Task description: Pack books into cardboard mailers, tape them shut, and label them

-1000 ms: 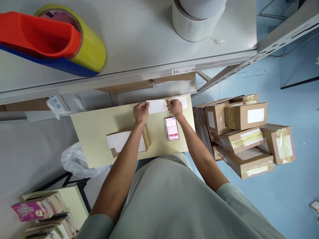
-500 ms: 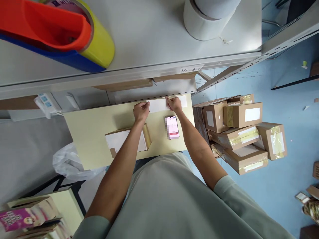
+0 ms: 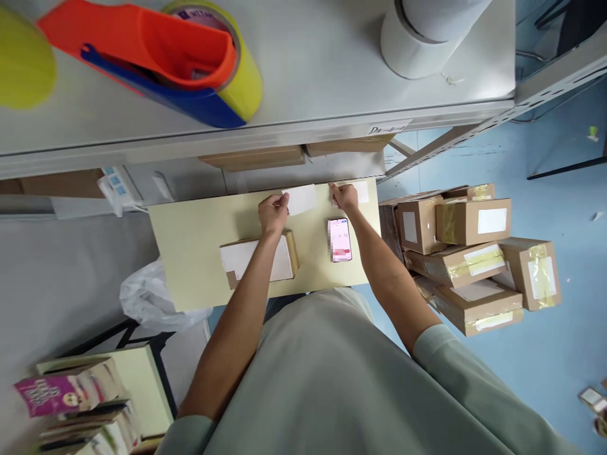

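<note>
White paper slips, two in all, lying apart along the far edge of one pale table (image 3: 184, 253). With the left hand (image 3: 274, 213), pinching the left end of the left slip (image 3: 301, 199), fingers closing narrow. With the right hand (image 3: 345, 197), pinching the left end of the right slip (image 3: 361, 191), this slip extending beyond the knuckles. Nearer the body, resting on the table: one phone (image 3: 340, 240) and one carton (image 3: 237, 256), partly under the left forearm. On the floor, piling up: at least six taped boxes (image 3: 474, 221).
</note>
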### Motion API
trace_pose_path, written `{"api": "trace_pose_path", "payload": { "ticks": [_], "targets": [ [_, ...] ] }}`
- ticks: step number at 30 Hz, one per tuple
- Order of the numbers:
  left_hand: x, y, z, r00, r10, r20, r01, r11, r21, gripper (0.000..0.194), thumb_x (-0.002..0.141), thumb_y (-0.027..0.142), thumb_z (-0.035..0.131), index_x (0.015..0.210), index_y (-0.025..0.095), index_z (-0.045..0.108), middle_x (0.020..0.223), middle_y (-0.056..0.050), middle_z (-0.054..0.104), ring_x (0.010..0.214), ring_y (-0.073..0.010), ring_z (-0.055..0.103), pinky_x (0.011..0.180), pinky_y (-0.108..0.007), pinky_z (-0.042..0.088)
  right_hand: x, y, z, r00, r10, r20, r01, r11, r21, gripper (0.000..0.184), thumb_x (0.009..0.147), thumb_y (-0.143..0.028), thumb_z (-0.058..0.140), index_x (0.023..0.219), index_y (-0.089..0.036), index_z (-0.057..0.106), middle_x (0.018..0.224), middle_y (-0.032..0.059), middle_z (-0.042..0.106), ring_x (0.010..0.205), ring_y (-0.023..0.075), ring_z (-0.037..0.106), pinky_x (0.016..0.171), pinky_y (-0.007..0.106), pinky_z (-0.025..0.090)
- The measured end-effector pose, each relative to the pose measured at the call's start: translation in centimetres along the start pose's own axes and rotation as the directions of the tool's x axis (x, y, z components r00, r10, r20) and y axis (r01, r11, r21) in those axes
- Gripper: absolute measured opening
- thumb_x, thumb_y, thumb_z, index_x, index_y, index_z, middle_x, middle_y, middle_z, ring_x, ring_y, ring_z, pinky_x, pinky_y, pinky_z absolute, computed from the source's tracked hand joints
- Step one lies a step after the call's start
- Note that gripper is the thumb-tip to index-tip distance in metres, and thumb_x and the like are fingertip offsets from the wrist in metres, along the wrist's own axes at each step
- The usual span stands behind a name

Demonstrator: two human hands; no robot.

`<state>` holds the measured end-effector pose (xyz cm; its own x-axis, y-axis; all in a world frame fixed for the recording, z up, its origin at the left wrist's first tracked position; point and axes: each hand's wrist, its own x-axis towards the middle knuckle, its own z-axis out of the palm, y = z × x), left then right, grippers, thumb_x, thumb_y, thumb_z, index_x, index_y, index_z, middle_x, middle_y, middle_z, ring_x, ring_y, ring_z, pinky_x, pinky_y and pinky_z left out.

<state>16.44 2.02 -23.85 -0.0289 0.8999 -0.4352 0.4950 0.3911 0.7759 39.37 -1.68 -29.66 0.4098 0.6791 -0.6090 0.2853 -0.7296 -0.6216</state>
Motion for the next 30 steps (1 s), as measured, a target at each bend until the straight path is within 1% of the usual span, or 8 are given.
{"api": "trace_pose_path", "payload": {
  "ticks": [4,9,12,17,21,23,26,30],
  "targets": [
    [-3.8,1.1,-3.1,1.0,-0.008,-0.006,0.007,0.989,-0.145,0.025,0.082,0.043,0.078,0.089,0.019,0.072,0.08,-0.001,0.072,0.068,-0.0158,0.065,0.069,-0.03,0.056,-0.4,0.0,0.0,1.0,-0.003,-0.003,0.003,0.999,0.036,0.065,0.111,-0.046,0.058,0.051,-0.022,0.056,0.039,-0.0027,0.054,0.034,0.0102,0.051,0.057,0.023,0.048],
    [-10.2,2.4,-5.9,0.985,0.172,-0.031,-0.175,0.973,-0.151,0.02,0.085,0.037,0.075,0.095,0.02,0.074,0.101,-0.007,0.081,0.097,-0.0228,0.078,0.093,-0.037,0.062,-0.9,-0.8,-0.3,0.996,0.064,0.063,-0.072,0.988,0.133,0.064,0.108,-0.06,0.059,0.057,-0.022,0.06,0.049,0.004,0.066,0.042,0.0145,0.062,0.059,0.024,0.054],
    [-13.3,2.8,-7.0,0.944,0.33,-0.034,-0.331,0.942,-0.056,0.009,0.089,0.031,0.071,0.09,0.023,0.074,0.113,-0.008,0.082,0.121,-0.0262,0.075,0.112,-0.044,0.057,-2.5,-1.4,-0.9,0.988,0.056,0.141,-0.08,0.981,0.175,0.069,0.104,-0.072,0.059,0.057,-0.021,0.062,0.054,0.0083,0.069,0.049,0.0165,0.067,0.066,0.027,0.059],
    [-16.6,2.2,-7.2,0.891,0.453,0.008,-0.453,0.89,0.054,0.012,0.09,0.022,0.067,0.085,0.026,0.077,0.145,-0.007,0.072,0.138,-0.0271,0.067,0.12,-0.051,0.051,-10.8,-0.1,-3.5,0.895,-0.123,0.429,-0.111,0.869,0.481,0.078,0.092,-0.092,0.054,0.068,-0.019,0.069,0.07,0.0107,0.075,0.068,0.0212,0.074,0.067,0.029,0.06],
    [-18.6,1.6,-5.8,0.883,0.465,0.065,-0.466,0.884,0.01,0.014,0.093,0.029,0.068,0.083,0.027,0.077,0.149,-0.008,0.069,0.142,-0.028,0.063,0.118,-0.051,0.053,-19.1,2.3,-6.3,0.874,-0.276,0.4,-0.001,0.822,0.569,0.069,0.069,-0.088,0.082,0.068,-0.021,0.066,0.065,0.001,0.066,0.062,0.0164,0.062,0.057,0.026,0.05],
    [-19.5,1.8,-4.9,0.89,0.448,0.089,-0.445,0.894,-0.053,0.012,0.093,0.034,0.07,0.095,0.027,0.08,0.148,-0.01,0.07,0.141,-0.0282,0.064,0.117,-0.049,0.054,-22.2,3.1,-7.6,0.91,-0.278,0.309,0.043,0.802,0.596,0.066,0.062,-0.083,0.089,0.069,-0.022,0.065,0.063,-0.0029,0.06,0.057,0.0131,0.053,0.052,0.025,0.041],
    [-20.7,2.6,-4.2,0.936,0.312,0.165,-0.282,0.943,-0.178,0.036,0.09,0.041,0.072,0.123,0.027,0.077,0.135,-0.012,0.076,0.122,-0.0279,0.074,0.102,-0.044,0.062,-25.2,3.8,-9.5,0.952,-0.24,0.188,0.075,0.782,0.619,0.063,0.065,-0.08,0.089,0.068,-0.023,0.062,0.063,-0.0034,0.057,0.056,0.0123,0.047,0.05,0.025,0.035],
    [-21.7,4.1,-4.6,0.93,0.136,0.341,-0.059,0.972,-0.228,0.031,0.088,0.046,0.068,0.1,0.021,0.081,0.092,-0.01,0.08,0.079,-0.0251,0.075,0.073,-0.039,0.061,-26.7,4.0,-11.9,0.965,-0.24,0.106,0.13,0.789,0.6,0.062,0.069,-0.079,0.088,0.066,-0.023,0.06,0.063,-0.003,0.055,0.057,0.0123,0.045,0.05,0.025,0.032]
  ]
}}
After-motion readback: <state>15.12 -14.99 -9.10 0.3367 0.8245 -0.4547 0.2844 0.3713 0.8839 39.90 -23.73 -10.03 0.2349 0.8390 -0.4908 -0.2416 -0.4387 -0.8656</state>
